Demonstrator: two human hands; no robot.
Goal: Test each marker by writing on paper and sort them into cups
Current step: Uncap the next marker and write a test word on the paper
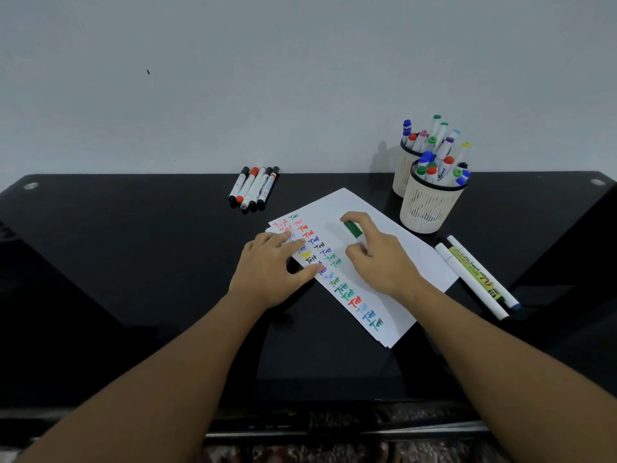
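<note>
A white sheet of paper (400,262) lies tilted on the black table, with columns of coloured "Test" words down its left side. My left hand (267,272) rests flat on the paper's left edge, fingers spread over the writing. My right hand (377,255) holds a green-capped marker (353,228) in its curled fingers above the paper's middle. Two cream mesh cups stand at the right: the near cup (429,208) and the far cup (402,175), both filled with several capped markers.
Several black and red capped markers (253,188) lie in a bunch at the back of the black table (133,262), by the wall. Three slim pens (477,279) lie to the right of the paper, below the near cup.
</note>
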